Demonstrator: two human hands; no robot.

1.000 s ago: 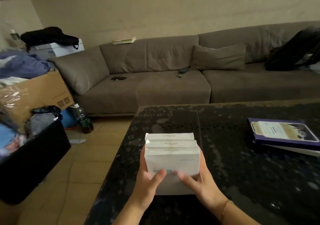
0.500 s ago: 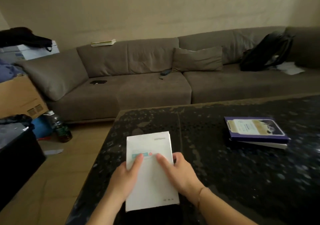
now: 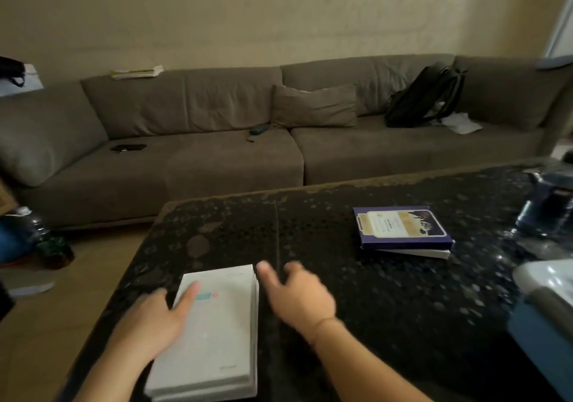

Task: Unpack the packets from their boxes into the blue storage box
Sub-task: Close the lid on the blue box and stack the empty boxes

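Dark speckled stone forms the top of the low table [image 3: 372,293], with a long grey-brown sofa [image 3: 217,160] behind it against a plain beige wall.

Near the table's front left corner lies a stack of flat white boxes [image 3: 214,339], set squarely one on another, the top one bearing a small teal and pink label. The left hand [image 3: 152,318] lies across the stack's left edge, fingers loosely extended, the forefinger resting on the top box close to the label; it grips nothing. The right hand [image 3: 297,293] is just beside the stack's right edge, blurred, fingers relaxed and slightly spread, holding nothing; whether it touches the table cannot be told.

Further right of the stack and toward the sofa, a purple box [image 3: 403,228] sits on a thinner white box [image 3: 418,253]. At the table's far right edge, well apart from the stack, part of a blue storage box [image 3: 539,339] shows, with something white at its top. Beyond that is a dark, blurred object that cannot be made out.

On the sofa are a loose cushion [image 3: 314,105], a black backpack [image 3: 424,96] leaning against the backrest with white papers [image 3: 462,122] beside it, and two small dark items on the seat. On the floor left of the table stands a bottle [image 3: 52,243].
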